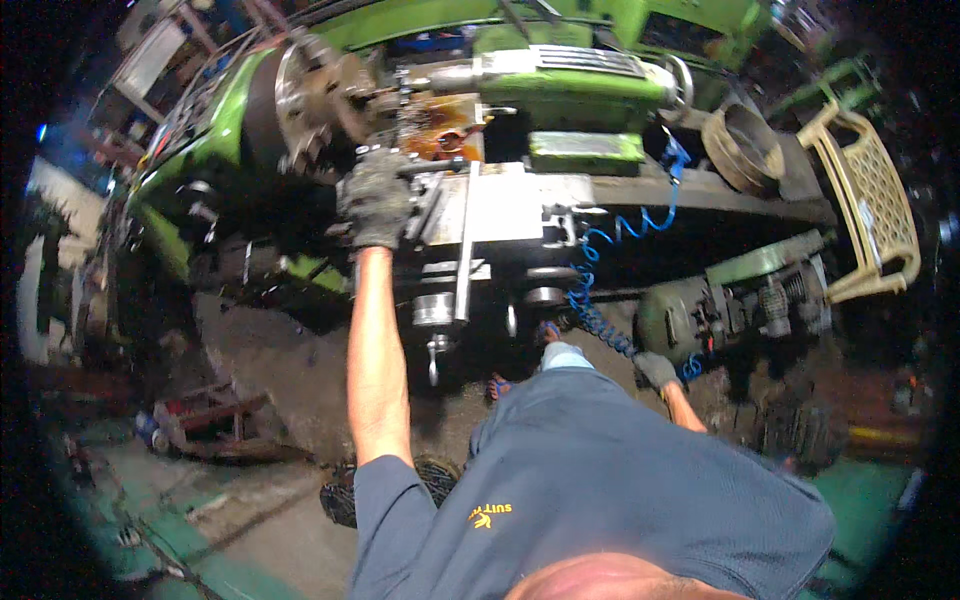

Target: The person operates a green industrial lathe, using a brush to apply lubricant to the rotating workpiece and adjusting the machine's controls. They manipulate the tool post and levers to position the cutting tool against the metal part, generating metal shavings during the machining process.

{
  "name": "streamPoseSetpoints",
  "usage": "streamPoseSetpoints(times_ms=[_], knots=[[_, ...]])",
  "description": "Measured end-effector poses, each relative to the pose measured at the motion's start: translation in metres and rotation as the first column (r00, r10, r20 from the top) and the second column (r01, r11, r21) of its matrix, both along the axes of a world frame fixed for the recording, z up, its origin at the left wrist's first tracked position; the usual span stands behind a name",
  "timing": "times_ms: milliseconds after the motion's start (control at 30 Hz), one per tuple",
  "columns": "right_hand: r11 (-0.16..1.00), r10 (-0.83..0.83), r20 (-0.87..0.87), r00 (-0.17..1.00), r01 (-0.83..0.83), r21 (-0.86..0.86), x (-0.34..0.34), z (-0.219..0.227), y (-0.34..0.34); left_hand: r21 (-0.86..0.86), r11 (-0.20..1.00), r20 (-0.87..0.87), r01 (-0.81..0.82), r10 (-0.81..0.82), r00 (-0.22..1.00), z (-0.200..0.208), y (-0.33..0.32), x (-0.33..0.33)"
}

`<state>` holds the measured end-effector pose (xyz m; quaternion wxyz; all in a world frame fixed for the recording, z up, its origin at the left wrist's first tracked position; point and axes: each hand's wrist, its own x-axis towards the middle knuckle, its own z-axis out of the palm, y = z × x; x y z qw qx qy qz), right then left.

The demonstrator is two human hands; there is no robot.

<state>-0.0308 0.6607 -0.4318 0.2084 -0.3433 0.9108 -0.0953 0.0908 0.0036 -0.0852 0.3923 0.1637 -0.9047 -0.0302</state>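
My left hand [378,195], in a dirty grey work glove, reaches forward to the tool post area of a green lathe [570,85]. Its fingers look curled around something there, but glove and blur hide what. A dark bar handle [435,166] sticks out beside it. The lathe chuck [300,110] is just beyond to the left, and a brown, oily tray surface [440,125] lies past the fingers. Low on my right side, my right hand [657,370], also gloved, hangs near a blue coiled air hose [603,335] with fingers loosely extended; I see nothing in it.
A bright metal plate [505,205] covers the carriage, above a handwheel [434,310]. The blue air gun [676,157] stands at the hose's upper end. To the right are a rusty ring [745,150], a beige plastic chair [875,200] and a green motor [672,318]. A red metal frame [215,415] lies lower left.
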Motion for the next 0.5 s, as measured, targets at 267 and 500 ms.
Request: streamPoseSetpoints(times_ms=[267,500], knots=[[0.958,-0.285,0.234,0.93,0.283,0.044,-0.052,0.105,-0.084,-0.001,0.998,-0.139,0.068,-0.068,0.988,-0.011,-0.001,-0.013],[0.907,-0.397,0.06,0.916,0.402,-0.123,-0.124,0.11,-0.102,0.05,0.998,-0.071,0.038,-0.035,0.997,-0.008,0.001,-0.012]])
